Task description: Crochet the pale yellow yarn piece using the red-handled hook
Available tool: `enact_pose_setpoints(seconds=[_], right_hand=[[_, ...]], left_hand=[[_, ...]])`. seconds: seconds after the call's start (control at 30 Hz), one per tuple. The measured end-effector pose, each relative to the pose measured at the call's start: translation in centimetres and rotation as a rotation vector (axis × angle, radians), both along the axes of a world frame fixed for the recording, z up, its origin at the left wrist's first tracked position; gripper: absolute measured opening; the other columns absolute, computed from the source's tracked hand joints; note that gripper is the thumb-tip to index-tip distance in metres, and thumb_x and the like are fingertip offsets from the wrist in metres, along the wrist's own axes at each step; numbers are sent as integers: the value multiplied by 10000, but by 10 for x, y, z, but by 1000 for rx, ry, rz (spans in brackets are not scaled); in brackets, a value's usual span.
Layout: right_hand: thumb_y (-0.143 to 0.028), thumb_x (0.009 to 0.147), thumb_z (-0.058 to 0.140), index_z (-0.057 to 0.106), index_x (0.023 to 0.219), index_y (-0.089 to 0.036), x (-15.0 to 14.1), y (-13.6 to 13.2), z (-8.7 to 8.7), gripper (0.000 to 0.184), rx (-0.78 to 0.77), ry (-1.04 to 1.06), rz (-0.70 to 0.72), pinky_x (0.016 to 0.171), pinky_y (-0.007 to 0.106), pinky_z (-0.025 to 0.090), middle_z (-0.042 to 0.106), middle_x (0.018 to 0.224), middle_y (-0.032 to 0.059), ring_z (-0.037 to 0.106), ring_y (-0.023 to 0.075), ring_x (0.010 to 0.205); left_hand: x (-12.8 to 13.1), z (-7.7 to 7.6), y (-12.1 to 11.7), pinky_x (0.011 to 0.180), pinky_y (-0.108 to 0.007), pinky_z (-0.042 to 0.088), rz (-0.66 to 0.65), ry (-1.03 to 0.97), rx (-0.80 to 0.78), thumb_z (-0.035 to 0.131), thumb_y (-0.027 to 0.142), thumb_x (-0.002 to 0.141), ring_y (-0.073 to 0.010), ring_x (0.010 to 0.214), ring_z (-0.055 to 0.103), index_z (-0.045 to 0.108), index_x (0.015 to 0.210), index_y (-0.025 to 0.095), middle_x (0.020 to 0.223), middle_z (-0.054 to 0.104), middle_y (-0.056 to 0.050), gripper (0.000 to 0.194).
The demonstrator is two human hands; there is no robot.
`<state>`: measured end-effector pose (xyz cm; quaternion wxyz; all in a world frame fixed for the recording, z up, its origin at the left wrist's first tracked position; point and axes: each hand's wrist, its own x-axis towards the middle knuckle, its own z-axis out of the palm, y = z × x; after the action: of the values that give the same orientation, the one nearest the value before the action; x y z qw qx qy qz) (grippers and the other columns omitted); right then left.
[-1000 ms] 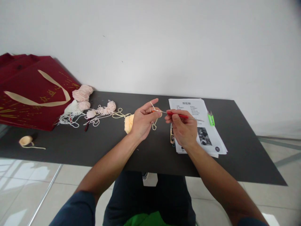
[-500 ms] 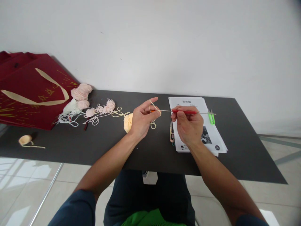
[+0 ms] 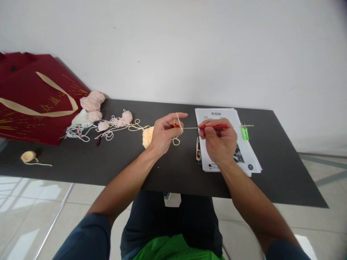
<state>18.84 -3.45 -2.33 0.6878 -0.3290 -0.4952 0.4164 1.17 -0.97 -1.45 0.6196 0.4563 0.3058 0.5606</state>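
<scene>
Over the middle of the table, my left hand (image 3: 162, 137) pinches pale yellow yarn (image 3: 179, 120), a strand of it running over the outstretched index finger. A small orange piece (image 3: 175, 126) shows between those fingers; its kind is unclear. My right hand (image 3: 221, 144) is closed round the red grip of a crochet hook (image 3: 221, 126), held level. The hook's metal shaft reaches to the yarn at my left fingertips, where the tip is too small to make out. Partly behind my left hand lies a yellow ball of yarn (image 3: 147, 137).
Under my right hand are printed sheets (image 3: 217, 112), with a bright green cutter (image 3: 245, 133) and small snips (image 3: 198, 148) at their sides. To the left lie pink yarn (image 3: 92, 101), tangled strands, a cream crocheted piece (image 3: 28, 156) and a dark red bag (image 3: 35, 97).
My left index finger has straightened and the yarn loop around it looks smaller. The crochet hook has shifted slightly right with my right hand. The whole view has tilted a little.
</scene>
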Motion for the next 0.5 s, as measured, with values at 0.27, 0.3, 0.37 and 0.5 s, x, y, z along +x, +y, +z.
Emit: enact_pose_setpoints(seconds=[0.27, 0.3, 0.37, 0.5], right_hand=[[-396, 847, 864, 693, 890, -264, 1, -1, 3, 220, -51, 22, 68, 534, 262, 503, 789, 873, -14, 655, 107, 616], [-404, 846, 863, 689, 887, -265, 1, -1, 4, 226, -55, 22, 69, 533, 263, 502, 788, 870, -15, 653, 108, 613], [-402, 846, 864, 689, 885, -267, 0, -1, 4, 224, -51, 28, 77, 532, 264, 499, 789, 867, -18, 650, 107, 608], [-378, 849, 864, 698, 891, -271, 0, -2, 5, 202, -31, 37, 96, 534, 264, 497, 794, 877, -19, 652, 103, 607]], left_hand=[[-4, 4, 1, 527, -256, 239, -151, -52, -73, 673, 75, 599, -90, 529, 419, 826, 972, 173, 590, 588, 17, 415], [-4, 4, 1, 523, -259, 233, -164, -56, -83, 665, 79, 598, -90, 523, 414, 824, 961, 171, 588, 586, 14, 406], [-4, 5, 2, 515, -264, 221, -189, -69, -109, 655, 87, 596, -90, 510, 399, 821, 942, 165, 576, 571, 11, 392], [-4, 4, 3, 513, -273, 218, -239, -114, -160, 648, 96, 584, -79, 485, 348, 815, 917, 150, 545, 520, 23, 377]])
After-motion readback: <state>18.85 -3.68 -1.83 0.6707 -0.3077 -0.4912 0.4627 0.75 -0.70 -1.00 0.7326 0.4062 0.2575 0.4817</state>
